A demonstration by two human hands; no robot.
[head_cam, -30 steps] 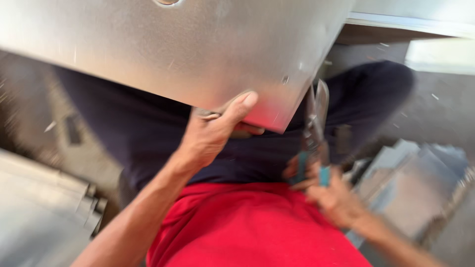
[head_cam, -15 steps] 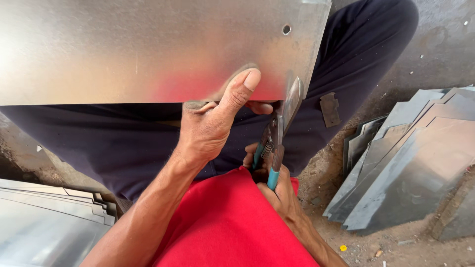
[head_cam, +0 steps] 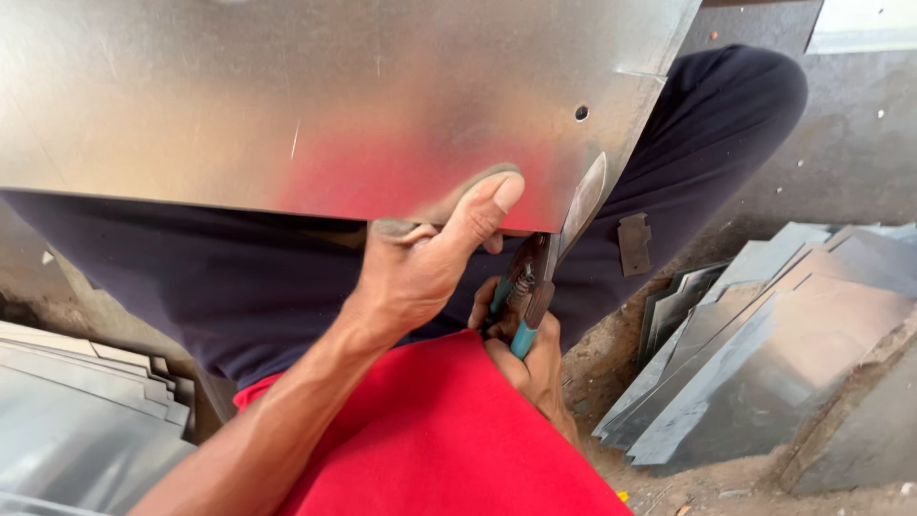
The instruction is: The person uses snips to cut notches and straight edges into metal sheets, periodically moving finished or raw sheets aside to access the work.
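A large shiny metal sheet with a small round hole near its right edge lies across my lap. My left hand grips its near edge, thumb pressed on top and fingers underneath. My right hand is closed around the teal handles of tin snips. Their grey blades point up at the sheet's lower right corner, the upper blade lying over the edge beside my left thumb.
A leaning stack of cut metal sheets rests on the dirt floor at the right. More flat sheets are piled at the lower left. A small metal offcut lies on my dark trouser leg.
The view has steadied and the sheet has shifted lower and closer. The snips have come up from beside my leg to the sheet's lower right edge. My left hand keeps its grip.
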